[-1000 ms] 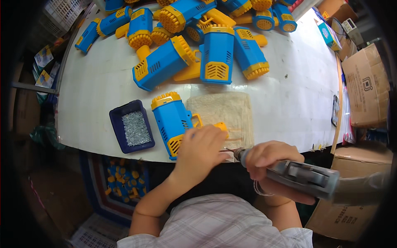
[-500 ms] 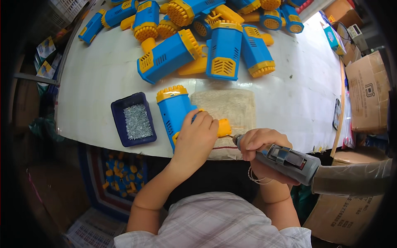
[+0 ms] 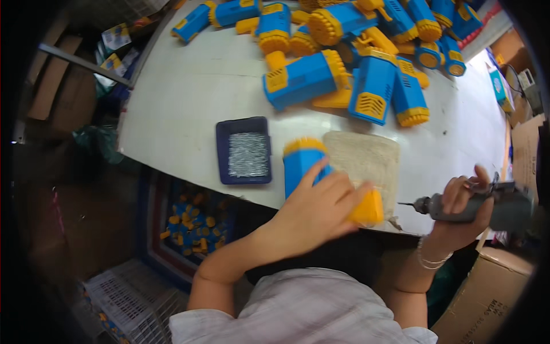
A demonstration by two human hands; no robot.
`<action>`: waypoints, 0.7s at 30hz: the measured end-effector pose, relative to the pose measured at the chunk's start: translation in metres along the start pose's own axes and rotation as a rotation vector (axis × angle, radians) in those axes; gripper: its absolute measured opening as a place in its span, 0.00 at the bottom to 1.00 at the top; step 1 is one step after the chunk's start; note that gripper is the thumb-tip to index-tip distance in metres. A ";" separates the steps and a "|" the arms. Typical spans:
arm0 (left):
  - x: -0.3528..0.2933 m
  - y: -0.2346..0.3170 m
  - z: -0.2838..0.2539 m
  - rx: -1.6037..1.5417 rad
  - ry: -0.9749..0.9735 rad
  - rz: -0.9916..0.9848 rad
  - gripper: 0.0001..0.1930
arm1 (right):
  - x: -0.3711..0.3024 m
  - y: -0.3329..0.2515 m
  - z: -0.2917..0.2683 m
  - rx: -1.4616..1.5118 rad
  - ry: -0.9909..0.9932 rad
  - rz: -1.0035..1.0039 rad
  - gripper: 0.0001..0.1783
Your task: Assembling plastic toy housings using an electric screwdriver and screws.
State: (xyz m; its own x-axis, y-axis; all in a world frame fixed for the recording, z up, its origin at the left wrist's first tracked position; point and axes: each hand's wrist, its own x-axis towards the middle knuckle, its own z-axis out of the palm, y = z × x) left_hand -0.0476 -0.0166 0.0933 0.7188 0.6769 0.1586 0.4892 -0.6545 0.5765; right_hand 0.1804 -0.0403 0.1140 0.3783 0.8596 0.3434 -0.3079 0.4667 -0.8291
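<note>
In the head view, two hands are working. The left hand (image 3: 318, 209) is lying over one blue-and-yellow plastic toy blaster (image 3: 302, 167) near the tabletop's front edge; blur is hiding whether its grip is enclosing the yellow handle, so I cannot judge that. The right hand (image 3: 456, 198) is gripping one grey power screwdriver (image 3: 511, 210), its thin bit pointing left, apart from the blaster.

One dark-blue rectangular plastic tray (image 3: 222, 150) is holding silvery metal screws (image 3: 248, 155), too many to count. One beige folded cloth (image 3: 366, 155) is lying beside the blaster. At least twelve similar blasters (image 3: 306, 78) are overlapping at the far side.

The white, smooth tabletop (image 3: 183, 109) is carrying all these. Below left, a blue-rimmed container (image 3: 144, 223) is holding blue-and-yellow pieces; one brown cardboard box (image 3: 487, 286) is standing lower right.

The tray is sitting close to the front edge, and white surface is stretching between the cloth and the right edge.
</note>
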 end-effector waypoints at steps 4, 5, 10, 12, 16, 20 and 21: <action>-0.080 0.023 -0.090 0.060 -0.183 -0.276 0.36 | 0.015 -0.002 -0.007 -0.117 0.008 0.253 0.20; -0.098 0.020 -0.097 0.185 -0.278 -0.488 0.37 | 0.015 0.003 -0.005 -0.158 -0.013 0.272 0.19; -0.122 -0.059 -0.055 0.107 0.133 -0.591 0.18 | 0.003 0.015 0.018 -0.066 -0.165 0.368 0.17; -0.094 -0.096 -0.021 0.090 0.255 -0.548 0.12 | -0.002 0.023 0.019 -0.049 -0.187 0.377 0.21; -0.066 -0.116 -0.002 0.246 0.196 -0.512 0.06 | -0.018 0.023 0.029 -0.023 -0.192 0.244 0.41; -0.065 -0.113 -0.005 0.191 0.287 -0.532 0.05 | -0.022 0.023 0.031 0.060 -0.224 0.220 0.42; -0.066 -0.111 -0.005 0.186 0.283 -0.531 0.05 | -0.022 0.024 0.032 0.091 -0.258 0.210 0.42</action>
State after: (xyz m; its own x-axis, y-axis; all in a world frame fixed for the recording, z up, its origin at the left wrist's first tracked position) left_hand -0.1516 0.0135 0.0232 0.2081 0.9719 0.1096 0.8395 -0.2350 0.4898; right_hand 0.1363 -0.0414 0.1008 0.0689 0.9577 0.2795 -0.4363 0.2809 -0.8548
